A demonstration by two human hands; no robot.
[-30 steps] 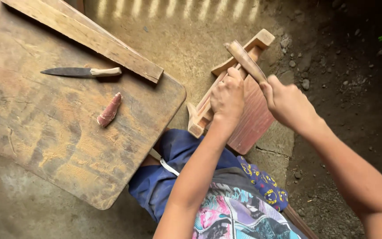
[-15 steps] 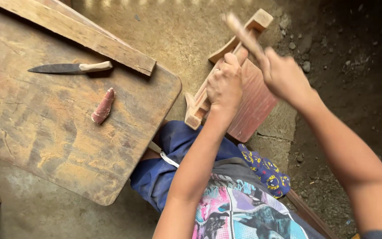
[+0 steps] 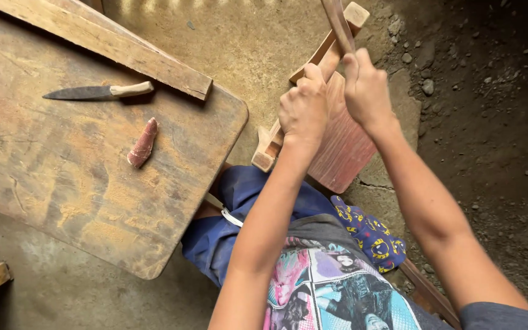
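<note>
— Two arms reach forward and slightly right from the bottom of the view, both bent a little, wrists close together above a small wooden stool [image 3: 331, 131]. What are the hands doing?

— Right hand [image 3: 368, 91] is clenched round a slim wooden stick [image 3: 337, 21], which rises from the fist up to the top edge of the picture. Left hand [image 3: 304, 110] is curled shut just beside it, knuckles up, gripping the stool's frame near the upper rail. Whether its fingertips also touch the stick I cannot tell.

— How does the stool look?

— It lies tilted on the ground in front of the person's knees, pale rails along its left side and a reddish, grooved plank face showing below the hands. One block-shaped leg end sticks out at the top, another at the lower left.

— And around it?

— Left of the stool sits a worn tabletop [image 3: 62, 183] with rounded corners. On it lie a knife [image 3: 96, 91] with a pale handle, a small reddish piece [image 3: 143, 142] of wood, and a long wooden batten [image 3: 111, 46] across the upper edge. The ground [image 3: 490, 134] on the right is dark earth strewn with small stones.
</note>
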